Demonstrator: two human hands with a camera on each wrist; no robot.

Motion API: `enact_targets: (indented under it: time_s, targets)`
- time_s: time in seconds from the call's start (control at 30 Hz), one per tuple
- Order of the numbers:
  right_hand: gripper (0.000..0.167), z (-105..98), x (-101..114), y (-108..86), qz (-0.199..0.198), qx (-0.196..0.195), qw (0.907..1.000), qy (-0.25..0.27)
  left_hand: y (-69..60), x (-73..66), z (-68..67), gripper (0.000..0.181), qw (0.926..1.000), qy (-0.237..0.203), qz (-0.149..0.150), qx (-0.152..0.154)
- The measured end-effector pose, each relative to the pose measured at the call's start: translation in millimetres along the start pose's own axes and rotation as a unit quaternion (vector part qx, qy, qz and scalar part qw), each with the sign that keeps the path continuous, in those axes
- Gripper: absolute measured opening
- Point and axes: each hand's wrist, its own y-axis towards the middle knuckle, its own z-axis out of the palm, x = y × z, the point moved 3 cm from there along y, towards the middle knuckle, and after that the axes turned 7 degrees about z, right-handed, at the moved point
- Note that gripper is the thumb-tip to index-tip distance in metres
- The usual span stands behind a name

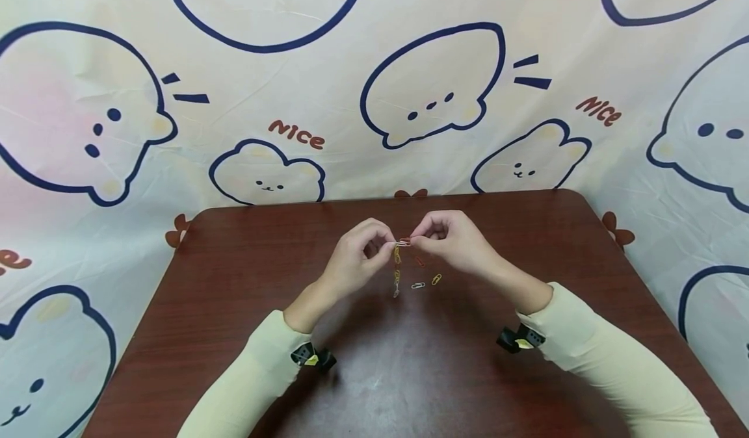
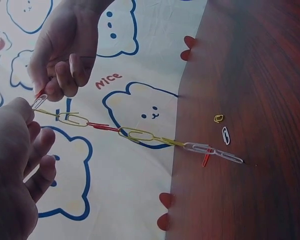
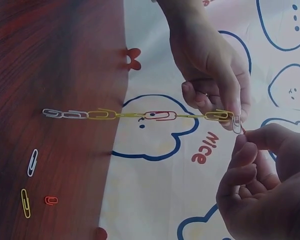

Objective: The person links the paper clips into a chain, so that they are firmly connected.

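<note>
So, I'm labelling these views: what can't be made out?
Right wrist view: most of the held red clip, covered by the right hand.
Left wrist view: whether it hooks the held white clip; too small.
Head view: how links join in the chain, too small; both sleeves, cut by bottom edge.

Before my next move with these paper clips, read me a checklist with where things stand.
1. Left hand pinches the looped white wire paper clip: ok.
2. Right hand pinches the looped red wire paper clip: ok.
3. Red clip hooked onto white clip: cannot tell, partly covered.
4. Hanging chain of yellow, red and white wire clips unbroken: ok.
5. Loose white wire clip, loose yellow wire clip and loose red wire clip on dark-brown wooden table: ok.
</note>
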Motion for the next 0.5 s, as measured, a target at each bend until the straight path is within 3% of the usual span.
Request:
enact_targets:
  time_s: [0.5]
  targets:
    - [0.005,-5.9,-6.8,-3.0,0.01,-0.011,0.9993,-0.036,-0.7,0.4,-3.2,0.005,0.9999,0.011,-0.008,-0.01]
